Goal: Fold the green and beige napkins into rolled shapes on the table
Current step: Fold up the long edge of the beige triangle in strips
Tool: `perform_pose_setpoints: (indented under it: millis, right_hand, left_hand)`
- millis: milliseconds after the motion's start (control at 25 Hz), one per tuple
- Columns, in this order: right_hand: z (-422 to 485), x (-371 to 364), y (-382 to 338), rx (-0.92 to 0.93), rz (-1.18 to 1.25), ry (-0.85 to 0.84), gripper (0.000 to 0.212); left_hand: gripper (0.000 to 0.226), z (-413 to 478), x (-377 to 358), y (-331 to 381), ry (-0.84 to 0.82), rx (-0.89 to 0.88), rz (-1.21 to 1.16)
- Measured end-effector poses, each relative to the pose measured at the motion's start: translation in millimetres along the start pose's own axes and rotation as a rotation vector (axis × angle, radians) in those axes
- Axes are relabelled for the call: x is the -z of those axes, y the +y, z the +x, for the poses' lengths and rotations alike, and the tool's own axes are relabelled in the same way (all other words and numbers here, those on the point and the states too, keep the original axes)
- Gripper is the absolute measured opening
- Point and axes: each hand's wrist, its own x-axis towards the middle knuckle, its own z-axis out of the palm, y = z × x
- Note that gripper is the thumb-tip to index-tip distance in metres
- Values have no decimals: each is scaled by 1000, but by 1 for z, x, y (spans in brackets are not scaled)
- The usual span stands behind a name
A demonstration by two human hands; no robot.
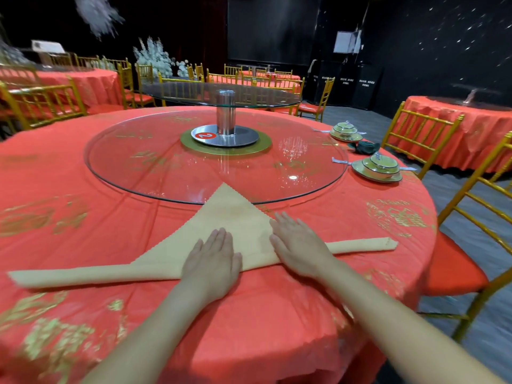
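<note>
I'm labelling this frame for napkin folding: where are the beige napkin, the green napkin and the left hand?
beige napkin (pixel 232 214): head view, its flat triangular part.
green napkin (pixel 365 148): head view, middle of the bundle.
left hand (pixel 212 256): head view, back of the hand.

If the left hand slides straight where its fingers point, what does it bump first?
The left hand lies flat on the napkin; past that, probably the turntable at its rim.

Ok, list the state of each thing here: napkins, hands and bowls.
beige napkin: near edge rolled, triangular tip flat, pointing away.
left hand: open, pressing flat on the roll.
right hand: open, flat on the napkin.
far bowl: lid on.
near bowl: lid on.
green napkin: bunched between the bowls.
</note>
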Motion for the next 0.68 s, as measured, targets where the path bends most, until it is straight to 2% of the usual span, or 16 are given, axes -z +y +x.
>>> perform_pose_setpoints:
  millis: [160, 400, 680]
  right_hand:
    - [21, -24, -53, -25, 38, -51, 51]
    - [19, -33, -54, -48, -43, -40, 50]
    - [19, -34, -53, -53, -52, -49, 50]
  left_hand:
    - [59, -1, 1, 1, -6, -9, -26]
    - [53, -11, 12, -29, -52, -59, -37]
    - [52, -34, 18, -92, -21, 20, -10]
